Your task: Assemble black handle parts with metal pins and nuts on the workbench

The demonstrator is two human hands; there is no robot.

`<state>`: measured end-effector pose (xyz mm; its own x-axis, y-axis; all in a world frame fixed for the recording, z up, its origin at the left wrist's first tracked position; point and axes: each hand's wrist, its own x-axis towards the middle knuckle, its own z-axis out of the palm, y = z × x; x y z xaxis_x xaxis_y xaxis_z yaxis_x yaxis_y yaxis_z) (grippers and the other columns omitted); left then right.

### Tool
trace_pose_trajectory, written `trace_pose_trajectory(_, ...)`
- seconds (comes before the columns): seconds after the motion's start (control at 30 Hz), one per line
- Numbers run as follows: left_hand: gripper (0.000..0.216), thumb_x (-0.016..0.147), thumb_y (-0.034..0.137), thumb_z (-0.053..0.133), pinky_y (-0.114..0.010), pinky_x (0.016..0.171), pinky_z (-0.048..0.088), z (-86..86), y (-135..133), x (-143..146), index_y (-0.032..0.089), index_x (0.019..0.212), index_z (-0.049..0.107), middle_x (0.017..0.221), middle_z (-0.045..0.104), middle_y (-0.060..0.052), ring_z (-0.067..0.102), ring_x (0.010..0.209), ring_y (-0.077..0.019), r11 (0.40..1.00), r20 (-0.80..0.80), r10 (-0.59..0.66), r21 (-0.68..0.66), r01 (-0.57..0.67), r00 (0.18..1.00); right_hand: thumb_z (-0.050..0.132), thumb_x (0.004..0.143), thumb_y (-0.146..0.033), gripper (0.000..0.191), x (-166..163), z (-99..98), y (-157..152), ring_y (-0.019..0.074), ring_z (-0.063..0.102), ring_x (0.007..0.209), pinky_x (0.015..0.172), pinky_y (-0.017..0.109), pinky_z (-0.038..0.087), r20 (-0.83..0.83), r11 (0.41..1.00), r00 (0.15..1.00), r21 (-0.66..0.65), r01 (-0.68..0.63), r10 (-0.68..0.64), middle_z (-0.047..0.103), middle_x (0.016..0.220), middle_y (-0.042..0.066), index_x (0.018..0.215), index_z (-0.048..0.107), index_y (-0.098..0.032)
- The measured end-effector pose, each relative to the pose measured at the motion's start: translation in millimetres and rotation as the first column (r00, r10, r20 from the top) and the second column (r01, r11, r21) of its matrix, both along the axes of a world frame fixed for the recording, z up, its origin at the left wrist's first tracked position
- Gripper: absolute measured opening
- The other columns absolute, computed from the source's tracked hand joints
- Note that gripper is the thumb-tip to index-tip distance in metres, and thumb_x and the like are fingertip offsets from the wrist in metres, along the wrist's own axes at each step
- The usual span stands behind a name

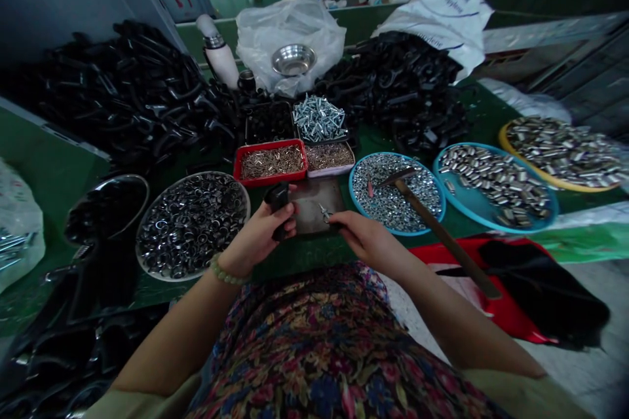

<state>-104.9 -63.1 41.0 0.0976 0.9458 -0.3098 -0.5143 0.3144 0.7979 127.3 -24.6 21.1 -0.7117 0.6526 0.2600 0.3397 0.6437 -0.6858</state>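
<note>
My left hand [266,236] is closed round a black plastic handle-like part [278,198], which it holds up over the near-left side of a flat metal plate [317,203]. My right hand [362,234] pinches a small silvery piece with a pointed tip [324,212] at the plate's right side; its exact kind is too small to make out. A gap separates the two held pieces. Beyond the plate stand a red tray [238,167] of small brass-coloured pins and a pale tray [328,171] of similar tiny pins.
To the right, a hammer [437,229] lies across a blue tray [352,183] of small metal parts. Another blue tray [449,193] and a yellow tray [584,187] hold metal cylinders. Black rings fill a round tray [142,255] on the left. Heaps of black parts [403,85] lie behind.
</note>
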Motion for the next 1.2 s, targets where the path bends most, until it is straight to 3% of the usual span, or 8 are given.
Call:
trace_pose_trajectory(0.17, 0.079, 0.068, 0.012, 0.077, -0.022, 0.061, 0.049, -3.5, -3, 6, 0.035, 0.133, 0.041, 0.100, 0.061, -0.001, 0.057, 0.068, -0.0085, 1.000, -0.021, 0.023, -0.003, -0.023, 1.000, 0.043, 0.092, -0.012, 0.030, -6, -0.1, -2, 0.0194, 0.064, 0.104, 0.090, 0.035, 0.052, -0.049, 0.999, 0.998, 0.019, 0.042, -0.041, 0.066, 0.111, 0.009, 0.119, 0.054, -0.020)
trace_pose_trajectory(0.33, 0.046, 0.077, 0.034, 0.072, -0.021, 0.054, 0.048, -6.1, -2, 9, 0.031, 0.116, 0.049, 0.094, 0.059, 0.000, 0.054, 0.060, -0.0071, 0.999, 0.038, 0.039, -0.020, -0.038, 0.999, 0.046, 0.091, -0.013, 0.029, -10, -4.1, -6, 0.0189, 0.065, 0.101, 0.089, 0.035, 0.053, -0.105, 0.994, 0.989, -0.049, 0.100, -0.105, 0.067, 0.109, 0.008, 0.116, 0.056, -0.021)
trace_pose_trajectory(0.53, 0.045, 0.074, 0.023, 0.073, -0.019, 0.051, 0.046, -15.3, 0, 25, 0.027, 0.110, 0.046, 0.082, 0.056, 0.003, 0.055, 0.060, -0.0082, 0.981, -0.032, 0.130, -0.139, -0.133, 0.991, 0.048, 0.088, -0.011, 0.029, -19, -9.1, -14, 0.0183, 0.065, 0.099, 0.089, 0.035, 0.052, -0.169, 0.979, 0.977, -0.176, 0.100, -0.130, 0.067, 0.107, 0.007, 0.113, 0.057, -0.022)
trace_pose_trajectory(0.73, 0.036, 0.072, 0.022, 0.076, -0.014, 0.046, 0.036, -15.7, 2, 34, 0.020, 0.098, 0.052, 0.075, 0.052, 0.004, 0.049, 0.059, -0.0061, 0.998, 0.020, 0.027, -0.060, -0.025, 0.999, 0.047, 0.092, -0.021, 0.015, -23, -17.8, -15, 0.0137, 0.068, 0.077, 0.073, 0.030, 0.056, -0.394, 0.809, 0.891, -0.585, -0.052, -0.228, 0.067, 0.091, 0.002, 0.107, 0.050, -0.023)
trace_pose_trajectory(0.9, 0.038, 0.069, 0.020, 0.078, -0.015, 0.047, 0.036, -22.0, 2, 40, 0.021, 0.096, 0.052, 0.074, 0.052, 0.005, 0.046, 0.057, -0.0052, 0.992, -0.006, 0.123, 0.003, -0.123, 0.992, 0.051, 0.089, -0.019, 0.023, -18, -18.9, -18, 0.0187, 0.065, 0.097, 0.090, 0.038, 0.052, -0.259, 0.920, 0.950, -0.386, 0.067, -0.177, 0.066, 0.103, 0.006, 0.111, 0.055, -0.024)
trace_pose_trajectory(0.97, 0.038, 0.070, 0.022, 0.077, -0.015, 0.048, 0.035, -25.4, 0, 44, 0.022, 0.098, 0.051, 0.071, 0.052, 0.006, 0.046, 0.057, -0.0056, 0.987, 0.021, 0.159, 0.028, -0.160, 0.987, 0.050, 0.091, -0.023, 0.019, -21, -21.4, -23, 0.0175, 0.067, 0.092, 0.086, 0.037, 0.053, -0.321, 0.881, 0.916, -0.469, 0.066, -0.240, 0.066, 0.100, 0.005, 0.110, 0.053, -0.024)
trace_pose_trajectory(1.1, 0.036, 0.072, 0.025, 0.075, -0.016, 0.047, 0.033, -29.5, -3, 51, 0.024, 0.097, 0.050, 0.065, 0.047, 0.007, 0.045, 0.056, -0.0065, 0.987, 0.065, 0.159, 0.026, -0.161, 0.985, 0.051, 0.093, -0.032, 0.014, -29, -27.6, -29, 0.0138, 0.068, 0.075, 0.075, 0.033, 0.057, -0.459, 0.727, 0.808, -0.684, -0.057, -0.369, 0.066, 0.088, 0.001, 0.105, 0.048, -0.024)
trace_pose_trajectory(1.2, 0.036, 0.072, 0.025, 0.075, -0.015, 0.046, 0.031, -31.1, -4, 53, 0.023, 0.097, 0.049, 0.066, 0.048, 0.007, 0.043, 0.055, -0.0057, 0.986, 0.071, 0.166, 0.021, -0.168, 0.984, 0.051, 0.092, -0.029, 0.013, -25, -28.4, -31, 0.0147, 0.068, 0.078, 0.076, 0.033, 0.056, -0.430, 0.787, 0.835, -0.617, 0.006, -0.343, 0.067, 0.091, 0.002, 0.105, 0.051, -0.025)
